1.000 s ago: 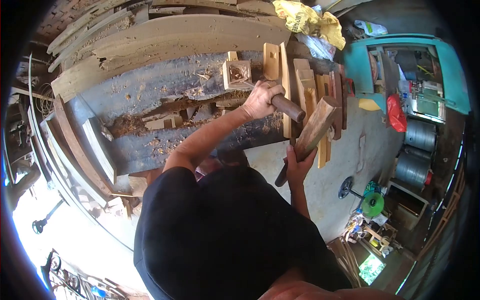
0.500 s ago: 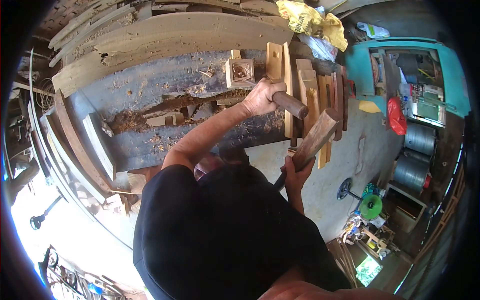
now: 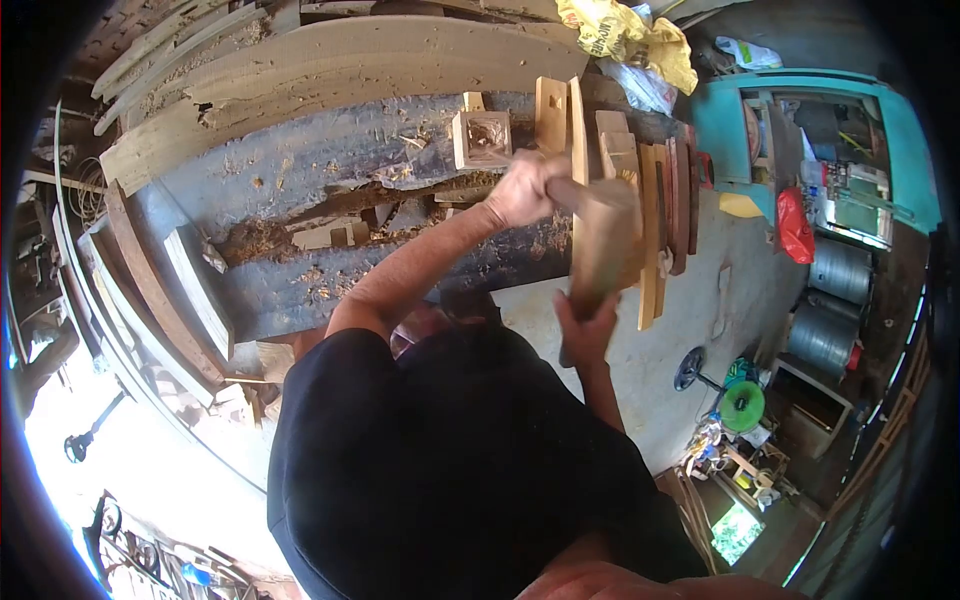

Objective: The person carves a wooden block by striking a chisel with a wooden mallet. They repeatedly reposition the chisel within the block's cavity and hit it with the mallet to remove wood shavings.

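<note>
My left grip [image 3: 524,190] holds the handle [image 3: 567,193], crosswise to the mallet [image 3: 602,240] in my right grip [image 3: 588,328]; whether they touch, I can't tell.

Around a teal-painted open cabinet [image 3: 722,130]
From where I stand, a crumpled yellow printed plastic sack [image 3: 640,42] lies near it, a bright red plastic bag [image 3: 795,226] is at its edge, two grey cylindrical metal drums [image 3: 841,268] are close by, and farther off stands a green round-headed fan [image 3: 742,407].
</note>
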Motion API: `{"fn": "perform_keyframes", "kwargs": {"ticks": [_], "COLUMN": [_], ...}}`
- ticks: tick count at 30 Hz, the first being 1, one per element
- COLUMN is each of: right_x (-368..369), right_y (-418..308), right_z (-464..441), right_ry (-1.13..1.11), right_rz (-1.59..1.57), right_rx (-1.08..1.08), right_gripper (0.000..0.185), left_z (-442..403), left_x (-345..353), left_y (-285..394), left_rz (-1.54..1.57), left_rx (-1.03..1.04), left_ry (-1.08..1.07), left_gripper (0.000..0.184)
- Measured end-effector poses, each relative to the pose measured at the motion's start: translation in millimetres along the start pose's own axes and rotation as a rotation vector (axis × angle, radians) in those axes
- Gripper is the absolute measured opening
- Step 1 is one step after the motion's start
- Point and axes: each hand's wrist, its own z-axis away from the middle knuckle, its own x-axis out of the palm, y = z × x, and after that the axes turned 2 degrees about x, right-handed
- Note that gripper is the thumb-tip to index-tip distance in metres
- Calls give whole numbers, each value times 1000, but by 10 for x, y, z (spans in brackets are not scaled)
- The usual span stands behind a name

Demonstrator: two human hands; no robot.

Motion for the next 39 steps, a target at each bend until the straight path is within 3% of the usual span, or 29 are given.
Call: {"fn": "perform_keyframes", "kwargs": {"ticks": [2,3,4,5,9,12,14,15,18,28,30,32,34,35,37,38,39], "right_x": [-41,-67,-141,-209,-243,-237,-196,-181,-191,-349,-446,-520,-564,-487,-158,115,91], "right_y": [224,273,321,292,-23,109,-75,-156,-128,31,-147,-467,-616,-510,414,283,276], "right_z": [-19,-60,11,85,131,80,128,143,167,34,-52,-37,-132,-91,-130,-4,66], "right_ry": [-59,-66,-20,32,58,50,54,60,58,19,85,103,83,7,103,30,12], "right_rz": [209,209,58,-92,-409,-174,-307,-437,-441,-227,-177,-353,-292,-225,356,172,2], "right_rx": [-185,-197,-101,-3,-162,-160,-38,85,110,63,-208,-172,-646,-547,-826,-180,-50], "right_gripper": [76,76,78,79,73,75,75,75,76,74,70,63,45,30,45,49,53], "left_z": [-22,5,84,97,62,-147,-309,-357,-327,-74,-61,-28,47,84,146,168,164], "left_x": [5,17,93,74,48,-69,-206,-224,-202,-174,-177,-196,-142,-126,-149,-144,-126], "left_y": [-84,-91,-66,-98,-62,7,150,167,178,99,112,138,47,1,6,5,-58], "left_rz": [6,-50,-87,-77,-124,56,167,72,95,73,71,44,-4,-51,-20,10,-55], "left_rx": [-8,36,70,21,59,28,-166,-142,-127,-115,-107,-87,-48,-6,-5,-5,61], "left_ry": [7,58,89,-42,-1,88,166,199,170,129,126,155,140,124,118,112,113], "left_gripper": [25,25,25,27,25,20,17,16,17,30,31,30,29,28,28,28,30]}}
